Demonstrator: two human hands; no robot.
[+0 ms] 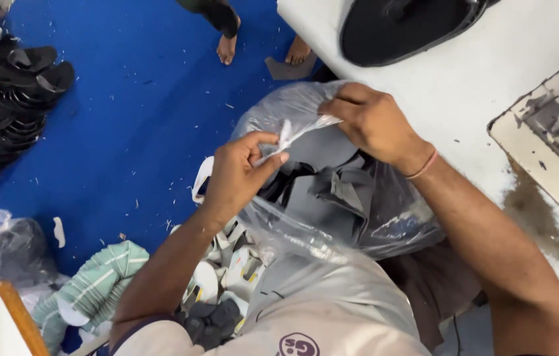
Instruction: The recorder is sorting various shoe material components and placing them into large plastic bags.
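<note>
Clear plastic bag (332,217), crinkled, full of dark grey pieces (332,191).

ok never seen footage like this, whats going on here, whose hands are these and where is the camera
There is one picture, taken by a camera worn on a person's head, looking down at their own two bare hands. No machine arm is involved.

The left hand and right hand both pinch the twisted top of a clear plastic bag resting on the person's lap. Inside it are grey cut pieces, probably fabric or foam.

To the right is a white worktable with a black rounded object on it. Below lies a blue floor with stacked black sandal parts, a smaller tied bag and green striped pieces. At the top edge are another person's bare feet.
</note>
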